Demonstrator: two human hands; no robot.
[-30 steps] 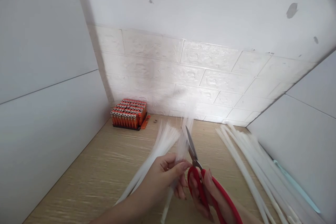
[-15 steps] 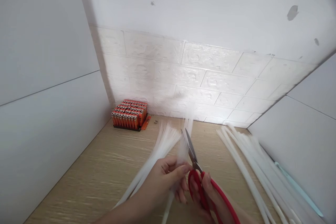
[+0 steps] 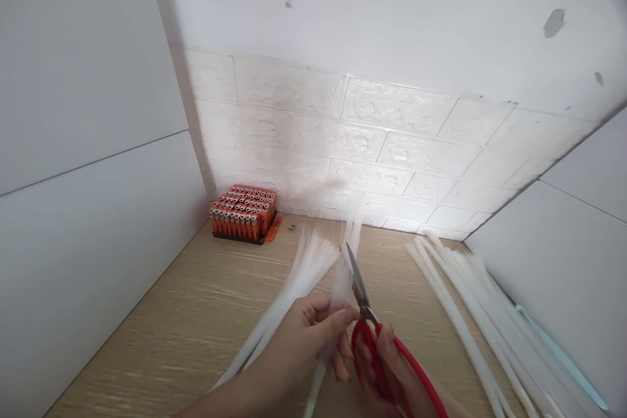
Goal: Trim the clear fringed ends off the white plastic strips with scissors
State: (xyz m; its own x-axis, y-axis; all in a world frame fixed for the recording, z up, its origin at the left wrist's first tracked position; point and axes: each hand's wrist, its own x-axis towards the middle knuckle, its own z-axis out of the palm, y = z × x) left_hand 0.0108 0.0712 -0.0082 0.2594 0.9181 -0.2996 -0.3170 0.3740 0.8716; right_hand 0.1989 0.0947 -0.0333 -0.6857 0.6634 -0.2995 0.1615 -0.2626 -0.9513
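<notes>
My left hand is closed around a bundle of thin white plastic strips, pinching it between thumb and fingers. The strips rise and fan out above the hand. My right hand grips red-handled scissors, fingers through the loops. The steel blades point up and away, right beside the held bundle, and look closed. A second, larger bundle of white strips lies on the wooden table, running under my left hand.
Several long white strips lie in a pile along the right wall. A tray of orange lighters stands in the far left corner, with a loose lighter beside it. White panels enclose the table on both sides.
Both hands and the scissors have stayed almost still, drifting only slightly. The view has shifted a little to the left.
</notes>
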